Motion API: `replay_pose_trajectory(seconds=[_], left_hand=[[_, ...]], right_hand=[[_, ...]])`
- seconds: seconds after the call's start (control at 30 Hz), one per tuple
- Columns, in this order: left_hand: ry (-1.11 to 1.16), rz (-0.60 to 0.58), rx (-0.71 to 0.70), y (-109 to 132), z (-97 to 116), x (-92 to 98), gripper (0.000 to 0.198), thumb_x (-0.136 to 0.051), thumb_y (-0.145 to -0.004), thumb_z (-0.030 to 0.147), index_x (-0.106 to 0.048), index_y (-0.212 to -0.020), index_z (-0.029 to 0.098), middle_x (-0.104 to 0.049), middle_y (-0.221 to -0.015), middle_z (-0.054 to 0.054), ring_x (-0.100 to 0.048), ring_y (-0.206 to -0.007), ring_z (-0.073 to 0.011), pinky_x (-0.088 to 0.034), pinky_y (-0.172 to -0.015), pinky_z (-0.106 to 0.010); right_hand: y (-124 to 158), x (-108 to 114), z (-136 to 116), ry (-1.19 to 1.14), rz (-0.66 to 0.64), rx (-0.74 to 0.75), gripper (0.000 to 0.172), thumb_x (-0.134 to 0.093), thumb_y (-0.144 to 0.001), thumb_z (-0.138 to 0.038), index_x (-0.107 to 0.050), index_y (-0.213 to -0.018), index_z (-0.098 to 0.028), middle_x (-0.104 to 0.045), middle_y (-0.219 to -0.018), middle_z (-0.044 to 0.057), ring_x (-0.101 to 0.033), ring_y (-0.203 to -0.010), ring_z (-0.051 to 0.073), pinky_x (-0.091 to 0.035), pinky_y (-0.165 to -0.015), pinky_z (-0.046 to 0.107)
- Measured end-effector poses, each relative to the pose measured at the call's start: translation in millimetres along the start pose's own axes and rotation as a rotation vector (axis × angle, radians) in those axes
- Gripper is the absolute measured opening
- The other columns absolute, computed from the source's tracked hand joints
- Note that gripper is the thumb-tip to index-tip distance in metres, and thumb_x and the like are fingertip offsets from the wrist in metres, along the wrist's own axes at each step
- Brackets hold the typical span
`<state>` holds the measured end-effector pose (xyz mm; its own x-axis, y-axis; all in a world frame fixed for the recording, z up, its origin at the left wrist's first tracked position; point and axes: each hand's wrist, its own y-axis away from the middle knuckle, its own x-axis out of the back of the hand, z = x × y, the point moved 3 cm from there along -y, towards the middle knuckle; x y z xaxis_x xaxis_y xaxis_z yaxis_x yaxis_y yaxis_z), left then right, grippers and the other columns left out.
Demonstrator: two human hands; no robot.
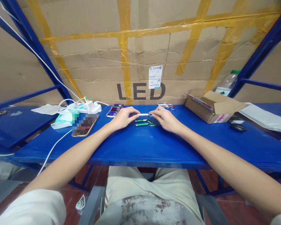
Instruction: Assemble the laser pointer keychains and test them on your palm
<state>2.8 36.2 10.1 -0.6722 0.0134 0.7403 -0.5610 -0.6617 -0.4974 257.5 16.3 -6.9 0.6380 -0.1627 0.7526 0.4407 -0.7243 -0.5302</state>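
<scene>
My left hand (124,118) pinches one end of a slim silver tube with a ring clip (143,114), which looks like a keychain penlight. The clip end is between the fingers of my right hand (165,118), so the tube lies level between both hands, just above the table. Right below it are green tubes with clips (142,124), lying side by side. Beside my left hand is a row of several purple, red and silver tubes (112,111), partly hidden by the fingers. Behind my right hand lies another small group of tubes (166,106).
The blue table (140,147) holds a phone (85,125), a tissue pack (64,119) and a white power strip (87,107) at left. An open cardboard box (209,107) and a black mouse (238,127) are at right. A large taped carton (96,62) stands behind.
</scene>
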Motion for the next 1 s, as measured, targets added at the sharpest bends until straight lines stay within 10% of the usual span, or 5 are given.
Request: replay_pose_trajectory(seconds=[0.27,1.0], left_hand=[[-0.159,-0.044,0.05,-1,-12,-5.4,0.025,-0.066,-0.105,0.036,-0.083,-0.113,0.02,-0.08,-0.109,-0.008,-0.072,-0.095,-0.0243,-0.053,-0.089,-0.037],[-0.263,-0.126,0.152,-2,-22,-13.2,0.021,-0.067,-0.103,0.032,-0.085,-0.107,0.021,-0.078,-0.106,-0.008,-0.07,-0.091,-0.0245,-0.051,-0.086,-0.037]], right_hand=[[-3,-5,9,-0.125,0.015,-0.065,0.009,-0.055,-0.104,-0.022,-0.063,-0.107,-0.023,-0.073,-0.098,0.005,-0.066,-0.087,0.023,-0.05,-0.081,0.035],[0,-14,9,0.067,-0.156,-0.081,0.024,-0.054,-0.107,-0.025,-0.072,-0.124,-0.022,-0.07,-0.128,0.015,-0.065,-0.121,0.033,-0.051,-0.109,0.053]])
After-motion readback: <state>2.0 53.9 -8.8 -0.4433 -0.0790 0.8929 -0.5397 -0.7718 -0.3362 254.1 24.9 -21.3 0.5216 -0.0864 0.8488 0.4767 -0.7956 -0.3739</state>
